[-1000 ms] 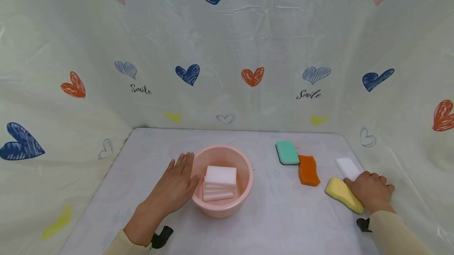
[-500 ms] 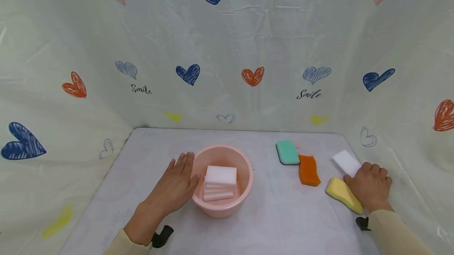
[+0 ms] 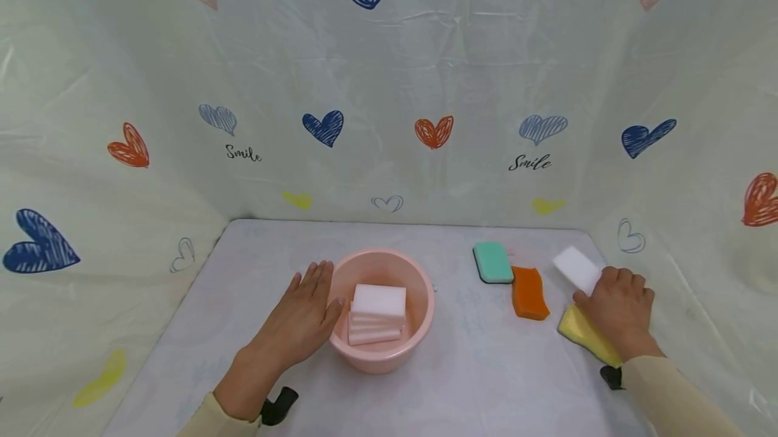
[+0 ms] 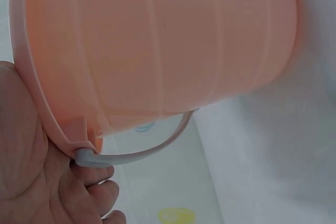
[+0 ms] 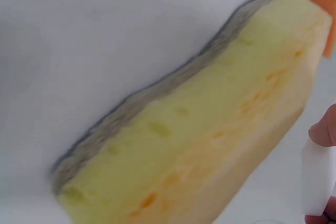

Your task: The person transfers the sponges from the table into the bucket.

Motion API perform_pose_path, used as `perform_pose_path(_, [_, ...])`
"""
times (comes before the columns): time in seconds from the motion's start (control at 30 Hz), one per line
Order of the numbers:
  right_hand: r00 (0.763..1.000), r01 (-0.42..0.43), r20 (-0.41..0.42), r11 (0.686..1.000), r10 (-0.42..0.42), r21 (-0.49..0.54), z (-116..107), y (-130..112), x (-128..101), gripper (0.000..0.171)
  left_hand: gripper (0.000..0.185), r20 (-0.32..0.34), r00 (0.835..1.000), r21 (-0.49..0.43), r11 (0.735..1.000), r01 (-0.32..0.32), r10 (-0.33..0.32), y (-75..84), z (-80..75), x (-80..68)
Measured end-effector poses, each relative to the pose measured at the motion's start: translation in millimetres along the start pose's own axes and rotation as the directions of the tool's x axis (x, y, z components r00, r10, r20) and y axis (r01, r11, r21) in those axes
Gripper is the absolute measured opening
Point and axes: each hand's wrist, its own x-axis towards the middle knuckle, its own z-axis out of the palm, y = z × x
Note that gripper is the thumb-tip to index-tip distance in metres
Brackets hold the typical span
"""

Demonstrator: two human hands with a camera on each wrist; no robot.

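A pink bucket with a grey handle stands mid-table, and several white sponges lie stacked inside it. My left hand rests along the bucket's left rim, its fingers straight. At the right, my right hand pinches a white sponge by its near end; in the right wrist view, the thumb is on one side of that sponge and a fingertip on the other. Below this hand, partly covered by it, lies a yellow sponge with a grey underside.
An orange wavy sponge lies left of the yellow one. Touching its upper left corner is a green sponge with a dark base. A white sheet printed with hearts hangs behind and beside the table.
My right hand has moved left and slightly up in the head view, carrying the white sponge, and now covers more of the yellow sponge. The left hand and bucket have stayed put.
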Motion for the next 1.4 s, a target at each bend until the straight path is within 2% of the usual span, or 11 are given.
perform_pose_path(0.27, [0.995,0.066,-0.074,0.998,-0.066,-0.013,-5,-33,5,0.060,0.071,-0.020,1.000,-0.002,1.000,-0.009,0.009,-1.4,1.5,-0.4])
perform_pose_path(0.43, [0.990,0.105,-0.092,0.994,-0.108,-0.038,-10,-60,8,0.069,0.069,-0.040,0.999,-0.003,1.000,-0.026,0.026,-2.6,2.2,-0.3])
perform_pose_path(0.57, [0.988,0.131,-0.084,0.991,-0.132,-0.015,-19,-84,9,0.071,0.070,-0.038,0.999,0.001,1.000,-0.018,0.018,-1.9,2.0,-0.4])
perform_pose_path(0.67, [0.977,0.181,-0.114,0.983,-0.179,0.008,-27,-104,10,0.069,0.070,-0.039,0.999,-0.002,1.000,-0.014,0.013,-2.1,2.7,-0.3])
perform_pose_path(0.77, [0.953,0.254,-0.173,0.967,-0.247,0.020,-35,-124,10,0.069,0.070,-0.043,0.999,-0.006,1.000,-0.016,0.015,-2.5,3.2,-0.1])
perform_pose_path(0.87, [0.918,0.331,-0.242,0.943,-0.315,0.025,-40,-143,13,0.067,0.070,-0.045,0.999,-0.003,1.000,-0.019,0.018,-3.2,3.7,0.1])
perform_pose_path(0.97, [0.869,0.408,-0.319,0.913,-0.379,0.025,-45,-161,14,0.067,0.070,-0.043,0.999,-0.006,1.000,-0.019,0.019,-2.8,3.4,-0.3])
perform_pose_path(1.1, [0.785,0.511,-0.413,0.859,-0.461,0.012,-53,-187,13,0.064,0.071,-0.042,0.999,-0.005,1.000,-0.015,0.015,-1.8,2.2,-0.7])
perform_pose_path(1.17, [0.761,0.544,-0.427,0.839,-0.489,0.009,-59,-202,11,0.063,0.071,-0.039,0.999,-0.001,1.000,-0.014,0.014,-1.7,1.9,-0.7])
perform_pose_path(1.2, [0.758,0.555,-0.420,0.832,-0.500,0.010,-62,-209,9,0.063,0.071,-0.037,0.999,0.001,1.000,-0.012,0.012,-1.5,1.4,-0.9])
perform_pose_path(1.4, [0.779,0.575,-0.333,0.817,-0.532,0.039,-83,-255,-3,0.065,0.070,-0.026,1.000,0.002,1.000,-0.006,0.006,-0.5,-0.6,-1.4])
